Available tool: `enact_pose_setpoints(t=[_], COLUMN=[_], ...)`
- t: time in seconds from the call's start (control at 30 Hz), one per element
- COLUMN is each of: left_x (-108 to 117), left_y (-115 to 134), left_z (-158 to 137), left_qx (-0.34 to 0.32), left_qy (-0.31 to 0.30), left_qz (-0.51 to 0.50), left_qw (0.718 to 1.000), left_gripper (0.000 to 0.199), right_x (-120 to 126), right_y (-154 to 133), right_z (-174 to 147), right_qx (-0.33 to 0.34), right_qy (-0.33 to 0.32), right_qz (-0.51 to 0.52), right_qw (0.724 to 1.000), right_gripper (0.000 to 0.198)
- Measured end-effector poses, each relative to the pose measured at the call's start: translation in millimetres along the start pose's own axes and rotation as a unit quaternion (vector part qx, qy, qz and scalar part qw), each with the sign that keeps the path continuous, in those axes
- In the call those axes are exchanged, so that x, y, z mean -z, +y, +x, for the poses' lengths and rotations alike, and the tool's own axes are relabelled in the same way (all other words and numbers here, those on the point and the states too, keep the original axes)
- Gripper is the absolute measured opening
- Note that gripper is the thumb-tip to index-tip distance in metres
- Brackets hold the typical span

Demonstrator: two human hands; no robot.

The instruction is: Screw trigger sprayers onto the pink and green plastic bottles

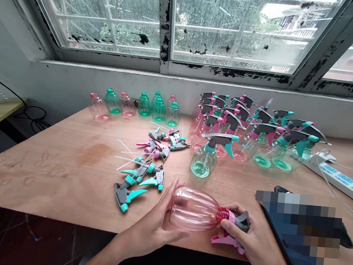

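Note:
A clear pink spray bottle lies sideways between my hands, above the table's front edge. My left hand is wrapped round its base end. At the neck, my right hand grips the pink collar and grey body of the trigger sprayer, whose pink trigger points down. The sprayer sits on the bottle's mouth; how tightly, I cannot tell. Just beyond stands a green spray bottle with its sprayer on. Left of my hands lies a pile of loose trigger sprayers with thin white tubes, grey with teal or pink parts.
Several open green and pink bottles stand at the back left. A dense group of bottles with sprayers fills the back right. A power strip, cables and a dark tablet lie at the right. The window wall bounds the table behind.

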State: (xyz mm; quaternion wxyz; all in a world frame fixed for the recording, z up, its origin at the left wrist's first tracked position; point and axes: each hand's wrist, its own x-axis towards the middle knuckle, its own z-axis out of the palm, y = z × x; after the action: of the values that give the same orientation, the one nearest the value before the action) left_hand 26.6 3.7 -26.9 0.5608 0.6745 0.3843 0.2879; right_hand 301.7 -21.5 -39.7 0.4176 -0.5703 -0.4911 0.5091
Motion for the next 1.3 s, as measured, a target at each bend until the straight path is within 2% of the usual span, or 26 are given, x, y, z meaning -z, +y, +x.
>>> enact_pose_setpoints(t=[0.13,0.33,0.63,0.8,0.93,1.17,1.3], left_x=[0.9,-1.2,-0.6,-1.5,-0.9,1.0,0.3], left_y=[-3.0,-0.1,-1.8,-3.9,-3.0,-2.9,0.3], left_z=[1.0,0.9,0.3,0.2,-0.4,1.6,2.1], left_qx=[-0.031,0.019,-0.026,0.001,0.026,-0.023,0.036], left_qy=[-0.015,0.003,0.003,0.008,0.002,-0.014,-0.01], left_qz=[0.016,0.011,0.019,-0.006,0.006,0.044,0.025], left_qw=[0.999,1.0,0.999,1.0,1.0,0.999,0.999], left_gripper=[0.096,0.119,0.103,0.115,0.111,0.092,0.116], right_x=[1.0,0.9,2.1,2.0,1.8,3.3,3.9], right_y=[0.3,1.3,0.4,0.2,0.9,4.0,4.9], right_z=[0.0,-0.3,1.3,1.4,0.8,0.8,1.5], right_qx=[0.01,0.0,0.04,0.051,0.035,0.022,0.021], right_qy=[-0.01,-0.017,-0.01,-0.008,-0.014,-0.017,-0.03], right_qz=[0.004,-0.014,0.0,-0.011,0.004,0.007,0.011], right_qw=[1.0,1.0,0.999,0.999,0.999,1.0,0.999], right_gripper=[0.037,0.035,0.028,0.025,0.027,0.031,0.029])
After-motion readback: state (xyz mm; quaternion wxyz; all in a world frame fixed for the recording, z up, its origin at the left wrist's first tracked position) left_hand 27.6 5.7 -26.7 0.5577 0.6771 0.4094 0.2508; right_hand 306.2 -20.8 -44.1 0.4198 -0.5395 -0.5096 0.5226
